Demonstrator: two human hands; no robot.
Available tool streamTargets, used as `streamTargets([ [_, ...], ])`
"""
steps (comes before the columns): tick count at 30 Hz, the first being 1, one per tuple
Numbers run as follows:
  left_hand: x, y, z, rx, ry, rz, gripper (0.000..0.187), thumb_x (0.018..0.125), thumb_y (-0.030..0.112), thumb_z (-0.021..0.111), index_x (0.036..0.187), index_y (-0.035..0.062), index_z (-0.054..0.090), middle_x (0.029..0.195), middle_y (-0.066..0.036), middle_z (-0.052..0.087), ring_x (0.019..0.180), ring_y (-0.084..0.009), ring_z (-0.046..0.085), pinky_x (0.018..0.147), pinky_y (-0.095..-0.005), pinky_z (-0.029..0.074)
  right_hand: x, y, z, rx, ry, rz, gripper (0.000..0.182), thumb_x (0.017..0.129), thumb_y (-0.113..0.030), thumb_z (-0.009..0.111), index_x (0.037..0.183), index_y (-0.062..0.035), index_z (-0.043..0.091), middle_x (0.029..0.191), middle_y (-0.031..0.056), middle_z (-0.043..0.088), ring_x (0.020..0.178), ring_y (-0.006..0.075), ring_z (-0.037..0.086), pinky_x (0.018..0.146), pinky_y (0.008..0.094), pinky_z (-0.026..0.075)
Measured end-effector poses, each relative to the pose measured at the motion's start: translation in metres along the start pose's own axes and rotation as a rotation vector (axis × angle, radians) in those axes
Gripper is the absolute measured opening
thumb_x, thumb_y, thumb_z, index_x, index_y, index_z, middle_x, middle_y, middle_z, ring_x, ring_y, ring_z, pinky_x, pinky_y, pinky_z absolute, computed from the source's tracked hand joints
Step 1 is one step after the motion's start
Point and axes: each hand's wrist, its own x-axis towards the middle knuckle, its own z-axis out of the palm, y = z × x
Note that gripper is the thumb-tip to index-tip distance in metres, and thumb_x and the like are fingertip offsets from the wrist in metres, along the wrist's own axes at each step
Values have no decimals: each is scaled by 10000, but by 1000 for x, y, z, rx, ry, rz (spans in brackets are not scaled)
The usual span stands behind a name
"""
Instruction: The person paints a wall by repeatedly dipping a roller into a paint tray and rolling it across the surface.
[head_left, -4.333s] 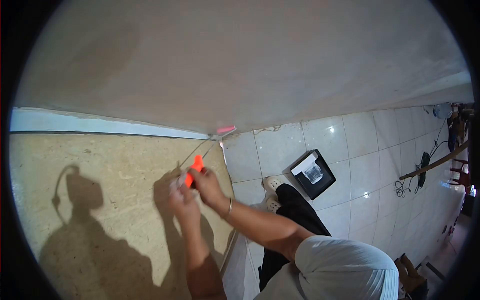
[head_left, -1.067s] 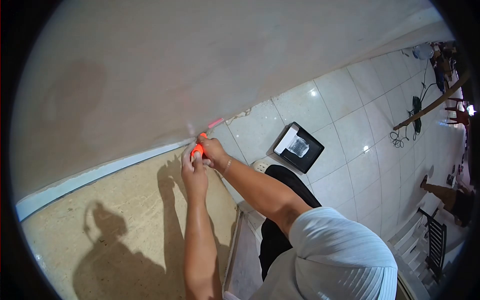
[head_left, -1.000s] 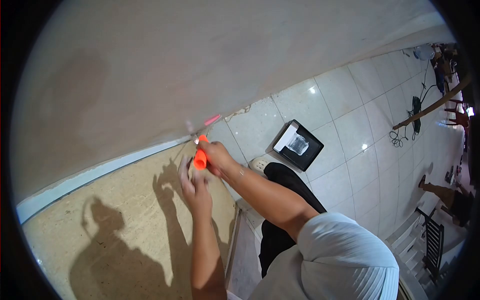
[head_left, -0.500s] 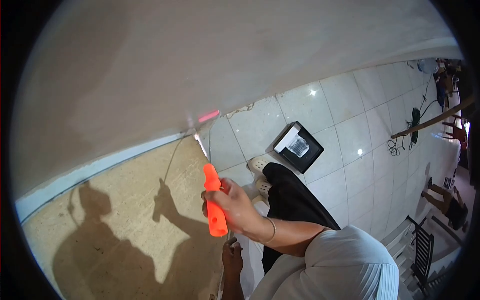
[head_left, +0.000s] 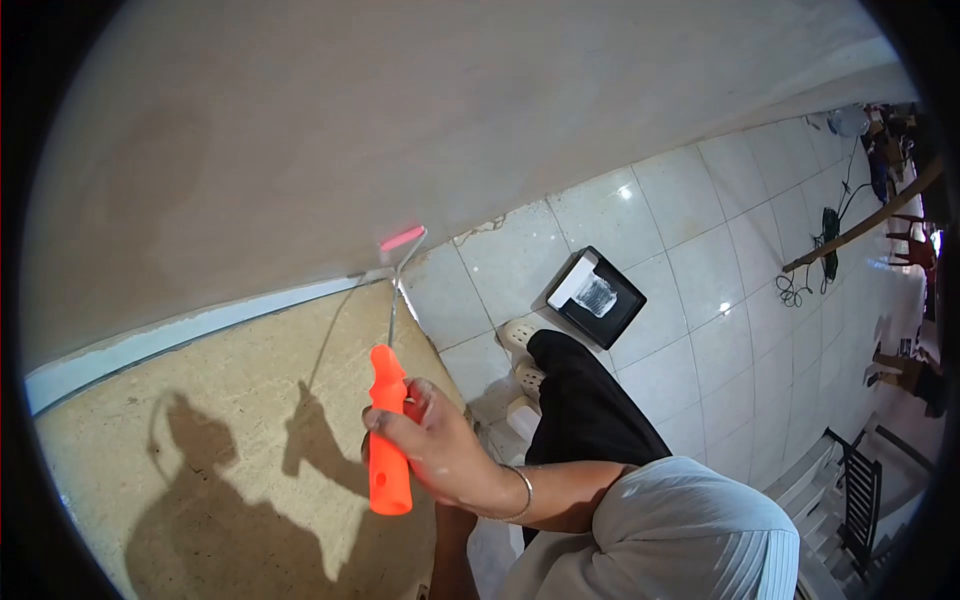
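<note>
One black paint tray (head_left: 598, 297) lies on the floor tiles (head_left: 700, 270), white paint inside. Right hand (head_left: 432, 455) grips the roller's orange handle (head_left: 387, 432), upright, shaft pointing to the wall (head_left: 400, 120); left hand hidden, cannot tell.

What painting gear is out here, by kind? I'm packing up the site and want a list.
Paint rollers with orange handle, held in the right hand: 1
Black paint trays on the tiled floor: 1
Total: 2
</note>
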Motion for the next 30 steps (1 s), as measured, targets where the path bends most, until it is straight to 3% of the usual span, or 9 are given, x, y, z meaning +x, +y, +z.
streamTargets([
  [1,0,-2,2,7,0,9,326,907,183,603,1169,-8,567,1058,-149,651,857,-210,649,762,-332,511,17,12,-14,-44,11,-36,292,869,-203,638,1015,3,491,848,62,558,714,121,552,575,289,464],
  [3,21,38,-9,-165,-225,-542,322,892,183,618,1148,-8,577,1062,-153,657,858,-215,653,749,-334,516,72,35,-50,-184,73,-79,283,874,-217,630,959,27,513,819,77,570,688,131,562,562,301,468],
  [8,18,30,-5,-114,-179,-522,282,889,155,607,1116,-10,588,1047,-141,663,852,-232,656,724,-329,523,276,62,-156,-25,219,-62,267,872,-201,601,829,61,571,707,96,570,555,167,552,477,337,456],
  [11,-9,10,0,-141,-182,-541,304,891,153,605,1144,-14,581,1062,-144,661,863,-234,656,730,-323,520,261,67,-176,-70,111,-49,291,863,-219,614,834,67,569,704,99,575,550,171,553,474,332,456],
  [13,-12,0,9,-136,-219,-626,324,890,156,608,1163,-15,576,1090,-150,655,873,-228,658,731,-317,516,192,57,-159,-394,118,-76,300,842,-221,637,853,67,555,699,82,570,551,185,551,489,327,459],
  [15,-10,1,19,-134,-275,-628,332,891,156,608,1173,-15,572,1091,-151,655,876,-228,658,729,-318,514,167,57,-151,-118,148,-26,288,842,-180,635,916,79,533,742,86,572,601,186,571,508,327,471],
  [20,2,8,22,-149,-294,-587,342,894,155,603,1187,-18,567,1088,-151,655,881,-227,657,726,-324,510,262,76,-216,58,140,-18,257,846,-126,612,964,79,513,794,101,574,670,192,589,553,320,490],
  [25,-9,-15,24,-192,-236,-616,350,890,160,605,1183,-27,569,1083,-155,657,877,-227,657,724,-326,507,218,82,-233,17,10,20,267,841,-100,602,998,81,485,853,120,576,691,202,590,617,332,520],
  [30,12,-2,25,-100,-280,-587,335,883,163,597,1164,-17,573,1038,-149,667,881,-223,657,770,-327,515,267,82,-255,51,148,47,256,865,-148,616,992,43,502,833,126,596,666,199,587,601,312,505],
])
